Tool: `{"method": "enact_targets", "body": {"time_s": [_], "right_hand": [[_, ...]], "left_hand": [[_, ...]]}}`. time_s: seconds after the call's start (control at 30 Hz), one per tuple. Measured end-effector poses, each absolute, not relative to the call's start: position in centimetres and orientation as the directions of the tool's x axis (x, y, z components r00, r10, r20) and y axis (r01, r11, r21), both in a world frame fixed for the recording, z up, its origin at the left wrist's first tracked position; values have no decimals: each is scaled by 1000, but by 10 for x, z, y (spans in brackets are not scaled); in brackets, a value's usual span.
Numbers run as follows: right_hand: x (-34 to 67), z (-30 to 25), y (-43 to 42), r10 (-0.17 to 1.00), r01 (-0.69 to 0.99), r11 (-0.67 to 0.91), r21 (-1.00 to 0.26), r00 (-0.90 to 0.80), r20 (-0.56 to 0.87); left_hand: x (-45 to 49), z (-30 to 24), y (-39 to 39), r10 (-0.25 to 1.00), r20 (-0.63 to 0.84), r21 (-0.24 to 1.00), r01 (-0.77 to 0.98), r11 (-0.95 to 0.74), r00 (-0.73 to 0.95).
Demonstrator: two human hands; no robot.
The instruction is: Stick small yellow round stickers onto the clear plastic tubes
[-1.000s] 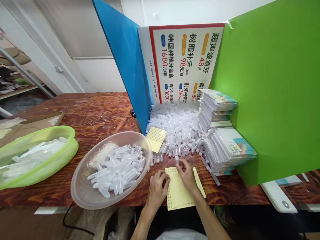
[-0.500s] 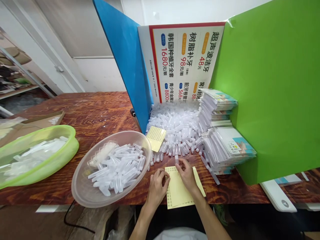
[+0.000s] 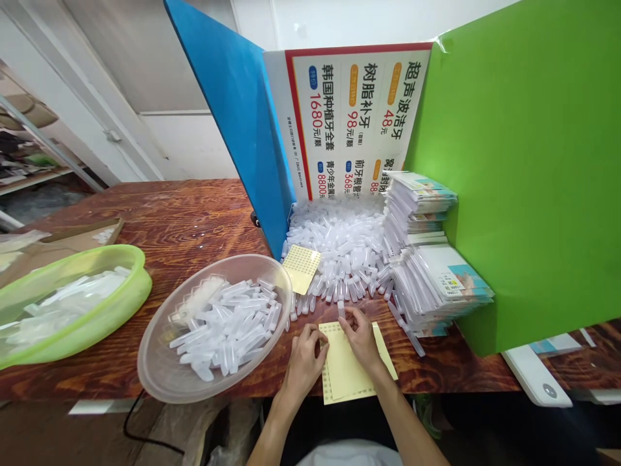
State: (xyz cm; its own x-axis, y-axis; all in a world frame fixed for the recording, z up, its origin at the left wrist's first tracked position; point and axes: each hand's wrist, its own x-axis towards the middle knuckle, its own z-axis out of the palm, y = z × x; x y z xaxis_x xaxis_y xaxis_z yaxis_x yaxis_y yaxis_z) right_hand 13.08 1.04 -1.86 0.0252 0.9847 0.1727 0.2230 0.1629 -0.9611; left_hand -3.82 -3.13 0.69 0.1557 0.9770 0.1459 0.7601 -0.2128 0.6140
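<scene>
My right hand (image 3: 359, 335) is closed on a small translucent plastic tube (image 3: 341, 309), which stands upright between thumb and fingers above the far edge of a yellow sticker sheet (image 3: 352, 372). The sheet lies near the table's front edge and has rows of small marks along its borders. My left hand (image 3: 305, 359) is at the sheet's left edge with fingers curled and thumb and forefinger close together. Whatever they pinch is too small to make out. Beyond the hands lies a large heap of similar tubes (image 3: 342, 243). A second yellow sticker sheet (image 3: 301, 266) rests on its left side.
To the left stands a clear plastic basin (image 3: 160, 362) with many tubes, and farther left a green basin (image 3: 138, 294). Stacked printed cards (image 3: 436, 285) are at the right. Blue (image 3: 228, 97) and green (image 3: 533, 162) panels flank the heap, with a printed sign (image 3: 334, 152) behind.
The view has shifted slightly. Both hands keep almost the same pose, with the tube still in my right hand and the left at the sheet's edge.
</scene>
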Motion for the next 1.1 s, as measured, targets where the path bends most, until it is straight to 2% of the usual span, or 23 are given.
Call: {"method": "enact_targets", "body": {"time_s": [0.27, 0.47, 0.63, 0.83, 1.1], "right_hand": [[130, -19, 10, 981, 244, 177, -953, 39, 192], [131, -19, 9, 971, 279, 233, -932, -15, 238], [128, -12, 6, 941, 301, 338, -892, -125, 314], [127, -5, 4, 902, 343, 429, -836, -210, 377], [127, -7, 4, 898, 370, 438, -819, -228, 378]], "left_hand": [[-36, 6, -26, 976, 132, 626, 749, -217, 172], [-43, 18, -22, 982, 84, 822, 546, -163, 167], [-44, 32, -8, 995, 87, 935, 340, -99, 52], [-33, 34, 0, 994, 109, 946, 310, -97, -21], [-28, 29, -1, 988, 143, 925, 362, -113, -55]]}}
